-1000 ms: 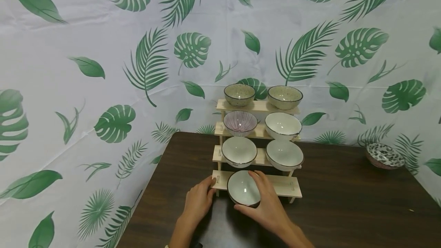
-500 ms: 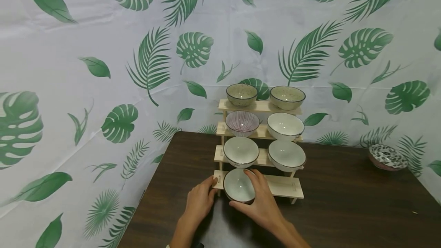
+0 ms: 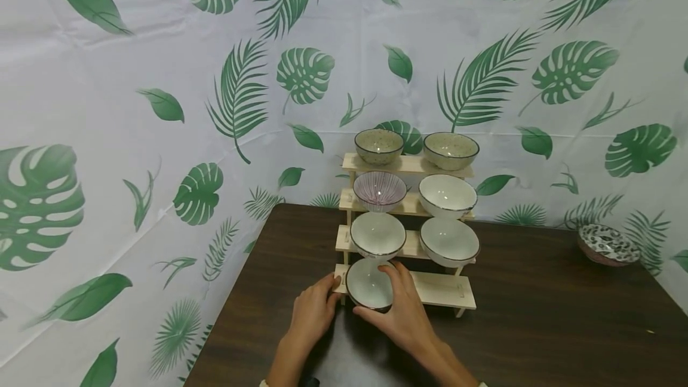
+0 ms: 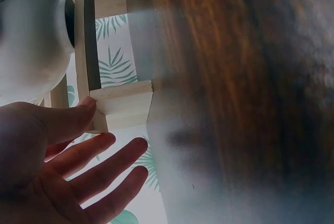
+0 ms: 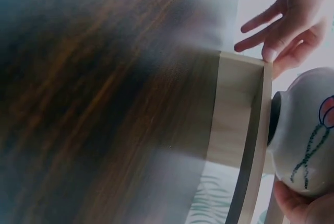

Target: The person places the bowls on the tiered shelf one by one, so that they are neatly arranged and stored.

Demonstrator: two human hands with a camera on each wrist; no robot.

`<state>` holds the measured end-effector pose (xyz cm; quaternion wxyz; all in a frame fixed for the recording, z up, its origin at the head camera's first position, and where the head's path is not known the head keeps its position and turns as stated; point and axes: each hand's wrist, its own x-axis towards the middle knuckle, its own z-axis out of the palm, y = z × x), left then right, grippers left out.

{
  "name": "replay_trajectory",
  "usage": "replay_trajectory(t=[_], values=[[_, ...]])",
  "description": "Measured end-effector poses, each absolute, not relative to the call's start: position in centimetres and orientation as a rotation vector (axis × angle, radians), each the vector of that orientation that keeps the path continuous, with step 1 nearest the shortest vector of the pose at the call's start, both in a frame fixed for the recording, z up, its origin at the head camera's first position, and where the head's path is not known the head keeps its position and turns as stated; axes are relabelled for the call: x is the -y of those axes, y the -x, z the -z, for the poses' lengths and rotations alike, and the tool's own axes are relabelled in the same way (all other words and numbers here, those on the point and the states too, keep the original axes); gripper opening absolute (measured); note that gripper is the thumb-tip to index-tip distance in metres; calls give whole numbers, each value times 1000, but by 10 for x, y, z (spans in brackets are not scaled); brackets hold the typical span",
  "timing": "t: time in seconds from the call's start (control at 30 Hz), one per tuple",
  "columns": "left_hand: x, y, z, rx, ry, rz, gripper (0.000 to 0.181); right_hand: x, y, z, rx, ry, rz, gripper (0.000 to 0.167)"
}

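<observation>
My right hand holds a white bowl with a dark rim at the left part of the lowest step, thumb at the near side and fingers over the far rim. The right wrist view shows the outside of this bowl, with a flower painted on it. My left hand pinches the left end of the lowest step of a tiered wooden rack between thumb and index finger. In the left wrist view, the other fingers stick out beside the rack's leg.
Two white bowls stand on the step above. Higher up are a purple striped bowl and a white bowl, then two speckled greenish bowls on top. A black-and-white patterned bowl lies at the right of the dark table.
My right hand has shifted the white bowl left and slightly back along the lowest step. The left hand keeps its hold on the rack's end. The head view has turned slightly.
</observation>
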<state>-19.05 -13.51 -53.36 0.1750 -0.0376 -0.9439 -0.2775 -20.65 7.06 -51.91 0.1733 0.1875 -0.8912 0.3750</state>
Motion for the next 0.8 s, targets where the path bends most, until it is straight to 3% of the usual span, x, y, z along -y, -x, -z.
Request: replay_trajectory(t=[0.8], values=[[135, 191, 534, 2692, 86, 794, 35, -62, 211, 523, 2492, -565, -1008, 91]])
